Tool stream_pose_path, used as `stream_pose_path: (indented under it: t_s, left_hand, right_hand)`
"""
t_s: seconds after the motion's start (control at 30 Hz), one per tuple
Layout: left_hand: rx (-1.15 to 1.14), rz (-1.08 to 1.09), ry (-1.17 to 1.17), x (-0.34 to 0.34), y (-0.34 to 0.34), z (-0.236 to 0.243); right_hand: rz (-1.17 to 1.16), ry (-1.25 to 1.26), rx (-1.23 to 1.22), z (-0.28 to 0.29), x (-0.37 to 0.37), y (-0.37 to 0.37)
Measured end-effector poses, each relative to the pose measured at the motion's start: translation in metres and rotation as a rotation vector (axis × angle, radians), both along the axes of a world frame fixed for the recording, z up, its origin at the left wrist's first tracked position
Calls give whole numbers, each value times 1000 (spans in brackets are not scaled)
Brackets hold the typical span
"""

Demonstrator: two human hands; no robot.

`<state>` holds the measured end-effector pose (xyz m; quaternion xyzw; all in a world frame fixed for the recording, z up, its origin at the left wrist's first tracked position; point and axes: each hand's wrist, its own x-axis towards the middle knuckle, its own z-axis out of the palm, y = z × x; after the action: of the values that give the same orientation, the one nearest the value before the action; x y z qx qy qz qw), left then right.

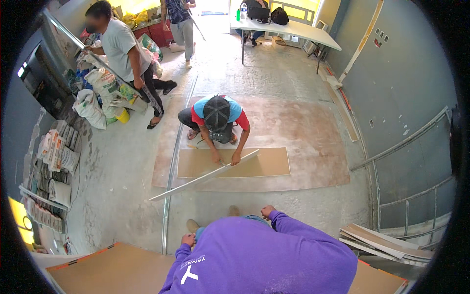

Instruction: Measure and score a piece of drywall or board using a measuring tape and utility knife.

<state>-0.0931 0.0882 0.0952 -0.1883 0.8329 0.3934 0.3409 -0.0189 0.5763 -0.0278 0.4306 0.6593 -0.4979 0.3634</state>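
The single head view looks steeply down over the person's own purple sweatshirt (259,259), which fills the lower middle of the picture. The left hand (188,239) shows at the end of its purple sleeve with the fingers curled in. Whether it clamps anything cannot be told. The right hand (268,211) sits higher and further right, also curled into a loose fist, and its grip cannot be told either. Two shoe tips (193,225) show on the concrete floor (122,171) between the hands.

The thing nearest the hands is a large brown board (112,267) with an orange edge, lying across the bottom of the picture – it runs under the sweatshirt and comes out again at the lower right. The left hand is just beside its upper edge, and contact is not clear.

Further out, a second person in a dark cap (216,111) crouches on a wide plywood sheet (303,127). Both of their hands press on a long white strip (205,175) laid slantwise over a smaller tan board (264,161). A metal track (172,161) runs along the floor on the left of that sheet.

At the upper left a third person in a grey shirt (122,44) stands beside filled sacks (93,105) – a white table (289,28) stands at the far end of the room.
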Motion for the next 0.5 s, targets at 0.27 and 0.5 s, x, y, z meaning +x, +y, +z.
stream_pose_path:
  t_s: [0.27, 0.5]
  left_hand:
    - [-29, -18, -45, 0, -5, -4]
    - [-37, 31, -29, 1, -3, 0]
  right_hand:
    - [310, 86, 123, 27, -6, -4]
    - [151, 9, 83, 33, -6, -12]
